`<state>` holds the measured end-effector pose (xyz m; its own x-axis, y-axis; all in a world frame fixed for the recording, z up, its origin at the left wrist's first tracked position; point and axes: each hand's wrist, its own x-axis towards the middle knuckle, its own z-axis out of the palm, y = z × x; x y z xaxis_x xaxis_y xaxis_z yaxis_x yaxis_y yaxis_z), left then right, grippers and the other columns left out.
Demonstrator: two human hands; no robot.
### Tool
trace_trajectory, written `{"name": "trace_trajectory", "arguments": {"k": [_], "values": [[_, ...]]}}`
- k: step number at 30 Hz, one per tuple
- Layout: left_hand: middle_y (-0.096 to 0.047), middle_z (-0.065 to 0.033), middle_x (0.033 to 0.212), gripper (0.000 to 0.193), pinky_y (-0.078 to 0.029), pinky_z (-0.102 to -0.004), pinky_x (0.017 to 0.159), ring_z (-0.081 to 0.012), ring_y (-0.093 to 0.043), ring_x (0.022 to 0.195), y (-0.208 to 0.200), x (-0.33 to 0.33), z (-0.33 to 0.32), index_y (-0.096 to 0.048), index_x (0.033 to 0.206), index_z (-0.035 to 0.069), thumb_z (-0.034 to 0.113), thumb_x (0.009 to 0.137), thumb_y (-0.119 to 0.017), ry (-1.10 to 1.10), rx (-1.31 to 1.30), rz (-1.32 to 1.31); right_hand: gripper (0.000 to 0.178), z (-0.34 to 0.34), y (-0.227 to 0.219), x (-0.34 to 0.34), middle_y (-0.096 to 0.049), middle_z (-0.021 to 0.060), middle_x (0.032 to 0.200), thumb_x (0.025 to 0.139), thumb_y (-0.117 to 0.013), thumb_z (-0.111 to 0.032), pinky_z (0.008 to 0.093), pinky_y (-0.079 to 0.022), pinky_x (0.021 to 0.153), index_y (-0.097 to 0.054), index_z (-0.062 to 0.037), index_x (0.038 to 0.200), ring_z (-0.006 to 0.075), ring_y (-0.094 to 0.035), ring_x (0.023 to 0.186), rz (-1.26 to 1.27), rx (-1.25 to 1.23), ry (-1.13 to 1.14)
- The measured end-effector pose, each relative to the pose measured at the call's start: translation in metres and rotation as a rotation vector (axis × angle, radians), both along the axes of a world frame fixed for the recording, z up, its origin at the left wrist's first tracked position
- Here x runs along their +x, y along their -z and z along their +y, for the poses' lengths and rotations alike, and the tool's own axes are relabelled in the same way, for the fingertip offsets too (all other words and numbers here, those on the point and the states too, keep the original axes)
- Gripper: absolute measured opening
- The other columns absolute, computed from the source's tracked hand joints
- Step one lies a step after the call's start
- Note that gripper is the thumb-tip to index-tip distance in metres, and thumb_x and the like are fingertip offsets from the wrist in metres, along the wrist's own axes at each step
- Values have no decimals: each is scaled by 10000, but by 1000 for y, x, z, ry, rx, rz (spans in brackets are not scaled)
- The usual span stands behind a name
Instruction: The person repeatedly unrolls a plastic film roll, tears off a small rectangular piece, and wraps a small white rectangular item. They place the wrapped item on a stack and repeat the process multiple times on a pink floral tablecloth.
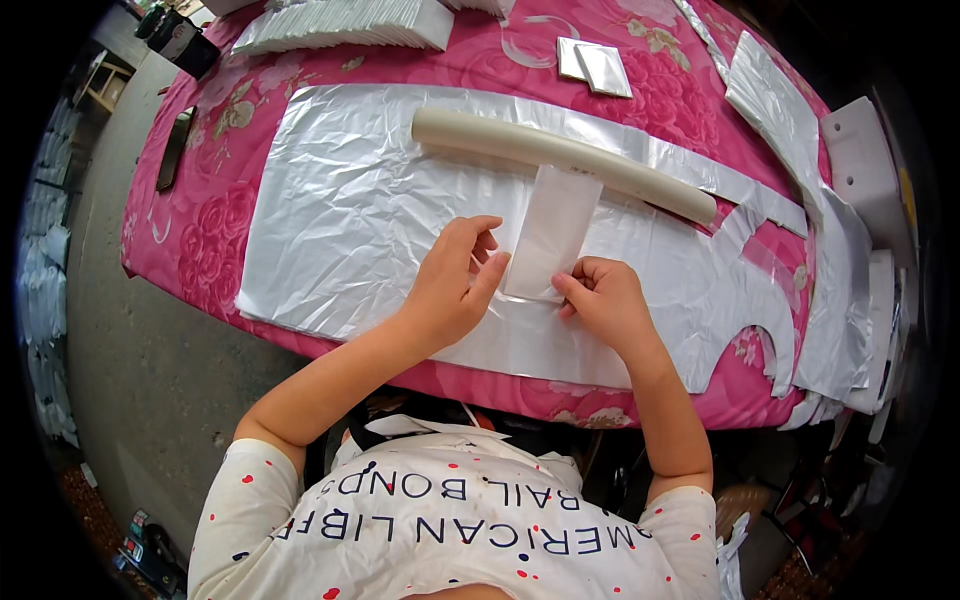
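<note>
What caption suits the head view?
Right hand holding a translucent sheet over silvery plastic, left hand alongside, beige tube behind.

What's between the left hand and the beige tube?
Head view: straight ahead from the left hand to the beige tube, just wrinkled silver sheeting, with nothing lying on that stretch.

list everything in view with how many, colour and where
pink floral tablecloth: one, pink, covering the table
flat plastic sheeting: layers uncountable, silvery white, centre
tube: one, cream, across the sheeting
flat pouch: one, translucent white, below the tube
square packets: two, whitish, beyond the tube
packet row: many, white, far edge
jar: one, dark, far left
flat slab: one, dark, left edge
floor: one, grey, left
left hand: one, bare, beside the pouch
right hand: one, bare, pinching the pouch
</note>
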<state>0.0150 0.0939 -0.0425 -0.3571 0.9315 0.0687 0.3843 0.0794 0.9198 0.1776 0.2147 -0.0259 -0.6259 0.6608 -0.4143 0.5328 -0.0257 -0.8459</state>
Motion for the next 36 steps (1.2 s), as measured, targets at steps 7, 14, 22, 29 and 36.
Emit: {"name": "trace_trajectory", "arguments": {"k": [7,14,22,29,36], "values": [[-333,-201,1385,691,-268,-425,1050,-326,-311,1290,9,29,-12,-316,1344,-43,311,816,-588,330,-19,692,220,8,-3,-5,-605,71,624,821,-615,-168,255,-461,517,-616,45,767,128,-617,531,-86,-21,-48],[-250,-203,1445,792,-204,-431,1094,-319,-218,1357,18,34,-13,-273,1370,-46,375,789,-608,315,-116,771,363,-11,2,3,-637,93,792,719,-723,-145,302,-493,654,-584,-1,1022,192,-645,757,-91,328,-34],[-502,-152,1236,632,-394,-387,945,-281,-492,1135,6,12,7,-472,1216,-30,233,684,-691,303,63,751,547,22,18,8,-514,124,1247,675,-724,-168,396,-403,969,-542,-28,1172,274,-470,1163,185,1114,-604],[-568,-138,1146,407,-448,-347,853,-249,-551,1056,9,9,16,-553,1081,-27,67,689,-604,339,91,955,417,37,12,5,-573,106,1180,691,-657,-83,367,-425,949,-577,9,1091,305,-528,1085,245,989,-524],[-593,-146,1130,373,-476,-352,838,-250,-586,1032,9,11,-13,-579,1042,-22,97,690,-600,422,340,872,325,18,22,12,-628,66,1019,652,-644,-7,411,-445,917,-627,-38,975,250,-588,953,325,1105,-602]]}}
